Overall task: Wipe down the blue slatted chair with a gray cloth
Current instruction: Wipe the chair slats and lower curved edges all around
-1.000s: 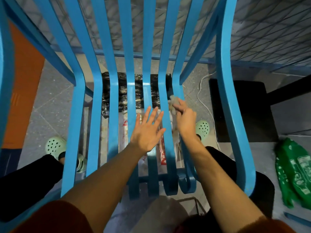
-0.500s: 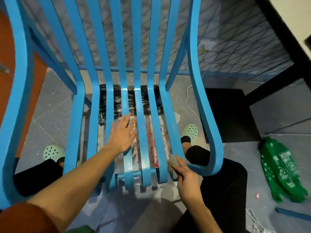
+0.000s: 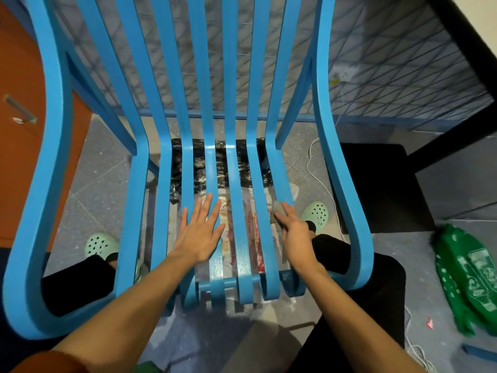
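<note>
I see blue slatted chair filling centre frame | left hand spread flat on middle seat slats | right hand gripping gray cloth against rightmost seat slat, lower right of centre | green bag on floor, far right

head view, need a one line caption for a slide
Right hand presses a gray cloth onto a seat slat of the blue chair while the left hand lies flat on the seat.

The right hand slid the gray cloth from the slat's near end farther up the seat.
</note>
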Tool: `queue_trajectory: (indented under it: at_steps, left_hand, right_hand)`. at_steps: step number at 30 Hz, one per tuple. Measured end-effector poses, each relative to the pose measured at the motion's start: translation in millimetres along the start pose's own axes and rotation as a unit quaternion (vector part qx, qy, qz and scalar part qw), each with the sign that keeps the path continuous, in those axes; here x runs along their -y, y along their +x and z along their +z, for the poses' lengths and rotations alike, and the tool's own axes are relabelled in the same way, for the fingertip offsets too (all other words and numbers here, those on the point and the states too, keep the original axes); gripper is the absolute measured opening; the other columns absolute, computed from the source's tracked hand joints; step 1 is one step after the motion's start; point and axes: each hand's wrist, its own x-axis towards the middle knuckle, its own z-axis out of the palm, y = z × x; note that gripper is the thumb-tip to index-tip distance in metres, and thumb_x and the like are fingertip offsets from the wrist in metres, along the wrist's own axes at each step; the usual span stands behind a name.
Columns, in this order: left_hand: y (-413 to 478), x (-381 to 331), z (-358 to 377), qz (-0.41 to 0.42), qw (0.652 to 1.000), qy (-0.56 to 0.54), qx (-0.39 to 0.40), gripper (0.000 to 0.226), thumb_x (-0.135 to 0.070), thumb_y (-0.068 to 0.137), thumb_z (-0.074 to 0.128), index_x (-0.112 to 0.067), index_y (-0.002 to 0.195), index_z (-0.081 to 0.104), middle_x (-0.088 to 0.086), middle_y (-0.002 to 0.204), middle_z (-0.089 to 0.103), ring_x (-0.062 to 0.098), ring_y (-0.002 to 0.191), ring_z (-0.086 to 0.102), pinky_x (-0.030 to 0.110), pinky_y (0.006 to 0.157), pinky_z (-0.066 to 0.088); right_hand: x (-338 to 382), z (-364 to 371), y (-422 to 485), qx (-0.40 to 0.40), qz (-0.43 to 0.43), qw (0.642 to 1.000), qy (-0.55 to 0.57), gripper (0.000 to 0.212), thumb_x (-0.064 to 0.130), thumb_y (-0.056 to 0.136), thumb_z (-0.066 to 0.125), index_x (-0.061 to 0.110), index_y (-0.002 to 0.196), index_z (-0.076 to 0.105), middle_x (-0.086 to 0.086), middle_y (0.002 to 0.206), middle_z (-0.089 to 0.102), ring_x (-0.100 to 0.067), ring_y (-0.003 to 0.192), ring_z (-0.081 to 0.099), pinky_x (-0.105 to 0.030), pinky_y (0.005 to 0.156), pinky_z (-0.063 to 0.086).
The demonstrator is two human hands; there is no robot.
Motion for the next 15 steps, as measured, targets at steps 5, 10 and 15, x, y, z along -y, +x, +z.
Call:
queue_trajectory:
  at_steps: [5,10,15]
  left_hand:
    - [0.8,1.4,-3.3,-0.012,1.000,-0.006,0.025,0.063,-0.053,0.101,0.012,-0.031,0.153,-0.017,-0.005,0.156,-0.033,0.019,0.145,-0.027,0.051,0.118,-0.013]
    - [2.1,-21.2,-2.5,-0.044,0.998,-0.040,0.004,0.064,-0.047,0.104,0.023,-0.026,0.156,-0.007,-0.004,0.161,-0.023,0.019,0.147,-0.023,0.054,0.119,-0.008]
    - [2.4,-61.5,-0.3,0.029,0.998,-0.050,0.008,0.063,-0.046,0.104,0.026,-0.025,0.156,-0.003,-0.006,0.161,-0.019,0.016,0.148,-0.020,0.053,0.118,-0.010]
  right_hand:
    - [1.0,5.0,-6.0,-0.001,0.002,1.000,-0.031,0.056,-0.009,0.090,0.055,0.018,0.139,0.053,-0.005,0.154,0.037,-0.020,0.146,0.025,-0.037,0.122,0.018]
    - [17.9,-25.4,-74.6,0.067,-0.040,0.996,-0.050,0.027,-0.001,0.091,0.054,0.001,0.111,0.072,-0.023,0.126,0.062,-0.036,0.125,0.053,-0.044,0.110,0.038]
    - [58.9,-95.2,-90.4,0.000,-0.138,0.988,0.072,0.047,-0.016,0.087,0.051,0.014,0.118,0.070,0.009,0.130,0.061,0.002,0.123,0.053,-0.017,0.107,0.040]
